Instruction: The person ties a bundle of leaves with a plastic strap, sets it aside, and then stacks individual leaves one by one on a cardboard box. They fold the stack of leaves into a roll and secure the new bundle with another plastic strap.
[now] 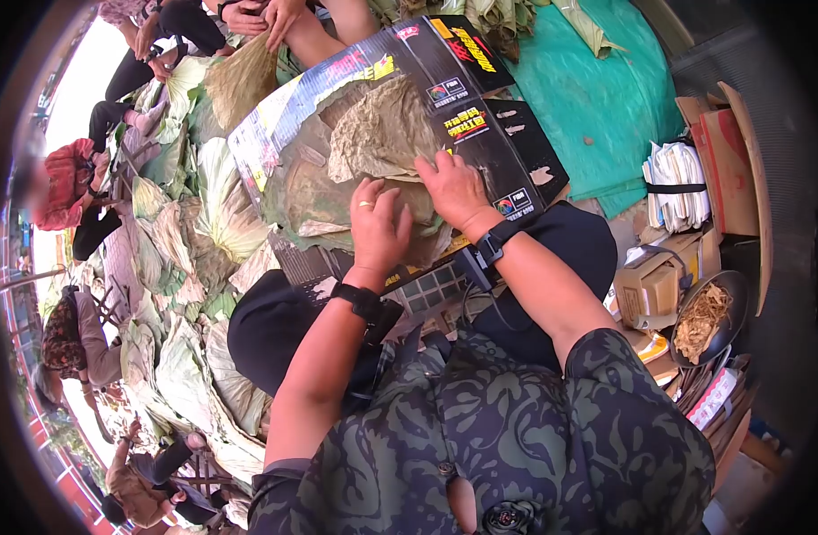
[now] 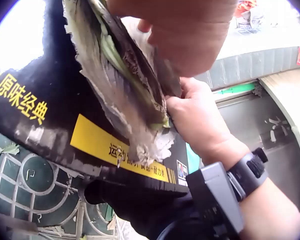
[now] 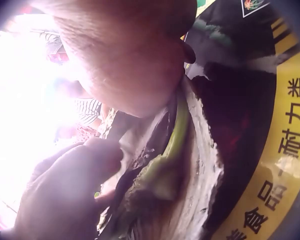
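Note:
A stack of dried, brownish leaves (image 1: 386, 129), broad like lotus leaves, lies on a flattened black printed cardboard box (image 1: 485, 134) across the person's lap. My left hand (image 1: 378, 223), with a ring on one finger, bends its fingers over the near edge of the stack. In the right wrist view the left hand (image 3: 70, 185) grips the edge of a folded leaf with a pale green rib (image 3: 172, 145). Just right of it, my right hand (image 1: 458, 189) lies over the leaf's edge. Its thumb and fingers pinch the folded leaf in the left wrist view, where the right hand (image 2: 197, 107) shows side-on.
Large withered leaves (image 1: 221, 205) cover the ground on the left, where several people sit. A green plastic sheet (image 1: 596, 98) spreads at the far right. Beside it are bundled papers (image 1: 676, 187), cardboard boxes (image 1: 658, 290) and a dark pan (image 1: 734, 308) of brown shreds.

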### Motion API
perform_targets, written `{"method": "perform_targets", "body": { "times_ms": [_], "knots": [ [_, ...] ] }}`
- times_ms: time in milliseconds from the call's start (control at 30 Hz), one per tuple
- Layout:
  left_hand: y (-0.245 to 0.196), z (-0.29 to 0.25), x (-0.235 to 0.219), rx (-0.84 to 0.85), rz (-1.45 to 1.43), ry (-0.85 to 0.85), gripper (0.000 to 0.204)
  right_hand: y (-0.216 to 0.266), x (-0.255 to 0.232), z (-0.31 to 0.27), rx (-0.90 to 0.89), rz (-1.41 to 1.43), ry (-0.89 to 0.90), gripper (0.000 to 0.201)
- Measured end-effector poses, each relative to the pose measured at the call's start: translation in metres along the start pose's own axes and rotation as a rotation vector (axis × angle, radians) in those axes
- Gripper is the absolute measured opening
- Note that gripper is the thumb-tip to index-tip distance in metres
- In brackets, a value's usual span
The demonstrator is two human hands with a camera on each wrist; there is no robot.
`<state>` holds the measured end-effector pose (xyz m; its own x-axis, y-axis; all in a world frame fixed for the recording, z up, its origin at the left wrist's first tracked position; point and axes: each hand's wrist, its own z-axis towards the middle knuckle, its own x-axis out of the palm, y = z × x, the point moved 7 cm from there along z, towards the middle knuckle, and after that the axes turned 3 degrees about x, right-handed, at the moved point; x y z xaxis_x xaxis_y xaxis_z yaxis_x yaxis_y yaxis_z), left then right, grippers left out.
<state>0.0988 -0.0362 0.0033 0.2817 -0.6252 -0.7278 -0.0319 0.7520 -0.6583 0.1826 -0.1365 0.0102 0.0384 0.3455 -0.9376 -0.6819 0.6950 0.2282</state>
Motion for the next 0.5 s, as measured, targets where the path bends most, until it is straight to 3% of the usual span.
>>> {"method": "perform_targets", "body": {
  "times_ms": [67,133,200,233,267,400,467,500],
  "knots": [
    [-0.043,0.006,-0.026,0.196,0.267,-0.134,0.031,0.002,0.0,-0.001,-0.015,-0.011,0.0,0.022],
    [-0.045,0.017,-0.022,0.201,0.31,-0.135,0.034,0.003,0.002,-0.001,-0.006,-0.013,0.043,0.022],
    [-0.024,0.03,-0.005,0.036,0.401,0.021,0.038,0.003,-0.002,0.004,0.005,-0.016,0.079,0.023],
    [-0.004,0.031,0.01,-0.092,0.343,0.247,0.044,0.003,-0.005,0.006,0.012,-0.022,0.186,0.025],
    [0.004,0.029,0.013,-0.094,0.337,0.246,0.044,0.003,-0.008,0.008,0.02,-0.029,0.297,0.027],
    [0.007,0.02,0.019,-0.014,0.343,0.233,0.047,-0.001,-0.02,0.042,0.081,0.143,0.319,0.033],
    [0.008,0.019,0.02,-0.022,0.346,0.228,0.047,0.001,-0.036,0.065,0.048,0.322,-0.088,0.039],
    [0.007,0.019,0.019,-0.016,0.337,0.228,0.048,0.001,-0.026,0.073,0.042,0.33,-0.083,0.039]
  ]
}}
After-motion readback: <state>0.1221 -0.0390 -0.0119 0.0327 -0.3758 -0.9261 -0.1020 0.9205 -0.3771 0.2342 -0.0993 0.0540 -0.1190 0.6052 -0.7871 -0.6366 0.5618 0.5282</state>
